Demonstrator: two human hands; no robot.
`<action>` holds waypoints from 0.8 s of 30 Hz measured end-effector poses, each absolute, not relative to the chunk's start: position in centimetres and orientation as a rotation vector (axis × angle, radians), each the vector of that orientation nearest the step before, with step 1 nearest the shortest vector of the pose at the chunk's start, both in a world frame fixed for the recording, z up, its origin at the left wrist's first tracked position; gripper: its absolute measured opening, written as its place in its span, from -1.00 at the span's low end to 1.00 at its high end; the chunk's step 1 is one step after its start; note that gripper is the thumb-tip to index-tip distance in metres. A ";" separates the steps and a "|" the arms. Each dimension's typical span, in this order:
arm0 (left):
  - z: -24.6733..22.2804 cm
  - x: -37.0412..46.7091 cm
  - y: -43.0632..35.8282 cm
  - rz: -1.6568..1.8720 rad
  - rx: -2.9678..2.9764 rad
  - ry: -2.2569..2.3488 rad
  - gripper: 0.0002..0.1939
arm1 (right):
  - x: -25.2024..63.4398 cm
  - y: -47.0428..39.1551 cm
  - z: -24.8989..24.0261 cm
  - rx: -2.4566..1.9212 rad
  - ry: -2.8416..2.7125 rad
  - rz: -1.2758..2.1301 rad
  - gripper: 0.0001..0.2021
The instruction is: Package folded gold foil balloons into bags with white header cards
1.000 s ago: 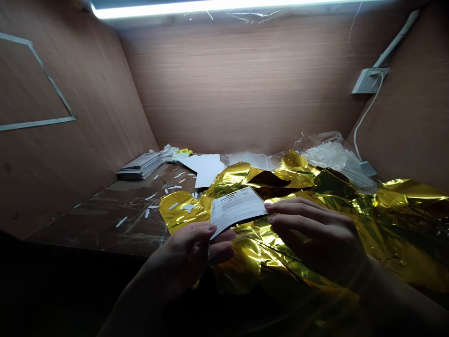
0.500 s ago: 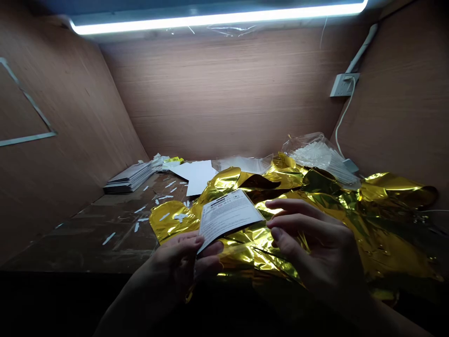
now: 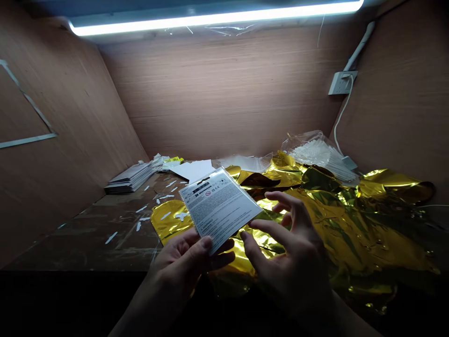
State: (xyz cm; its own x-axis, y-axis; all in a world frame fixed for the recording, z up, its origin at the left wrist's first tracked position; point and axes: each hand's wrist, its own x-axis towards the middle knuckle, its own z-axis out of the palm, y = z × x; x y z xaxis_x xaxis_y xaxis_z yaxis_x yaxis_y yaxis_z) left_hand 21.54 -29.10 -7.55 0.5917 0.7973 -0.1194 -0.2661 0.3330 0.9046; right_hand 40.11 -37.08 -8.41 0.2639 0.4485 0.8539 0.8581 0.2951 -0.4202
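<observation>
A printed card in a clear plastic sleeve (image 3: pixel 220 206) is tilted up in front of me, its text side towards me and a hang slot at its top edge. My left hand (image 3: pixel 191 260) grips its lower left corner, thumb on the front and fingers behind. My right hand (image 3: pixel 289 248) is just right of the card, fingers apart and curved, with nothing in them; the index fingertip is close to the card's right corner, and I cannot tell whether it touches. Below and behind both hands spreads crumpled gold foil (image 3: pixel 333 229).
On the left is a stack of cards (image 3: pixel 128 178), with white sheets (image 3: pixel 199 169) to its right. Small white strips (image 3: pixel 111 238) lie scattered on the brown tabletop (image 3: pixel 87 234). A clear bag of white sticks (image 3: pixel 317 157) sits at the back right, below a wall socket (image 3: pixel 342 83).
The card has been turned more upright, so its printed face shows more fully. My right hand has moved left and down, its fingers spreading wider.
</observation>
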 end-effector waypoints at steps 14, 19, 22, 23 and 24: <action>-8.1 21.8 -29.8 0.833 0.959 0.663 -0.79 | 39.4 -34.9 -10.3 -1.301 -1.203 -0.509 -0.90; -6.9 22.3 -29.8 0.907 0.808 0.807 -0.95 | 40.5 -37.0 -9.9 -1.315 -1.167 -0.670 -0.93; -6.1 22.8 -29.7 0.980 0.754 0.919 -0.87 | 41.3 -39.0 -9.7 -1.386 -1.038 -0.583 -0.93; -5.8 23.0 -29.7 0.992 0.740 0.944 -0.86 | 41.5 -39.6 -9.6 -1.396 -0.974 -0.509 -0.94; -5.6 23.2 -29.7 0.996 0.727 0.966 -0.84 | 41.7 -40.0 -9.4 -1.392 -0.911 -0.430 -0.93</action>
State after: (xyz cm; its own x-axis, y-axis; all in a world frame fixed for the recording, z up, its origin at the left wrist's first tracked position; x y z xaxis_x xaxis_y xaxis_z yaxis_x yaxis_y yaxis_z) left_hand 23.17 -29.70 -5.56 0.2188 0.9208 -0.3229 -0.3510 0.3831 0.8544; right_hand 41.70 -40.00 -9.42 0.6056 0.2452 0.7571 0.7403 0.1755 -0.6490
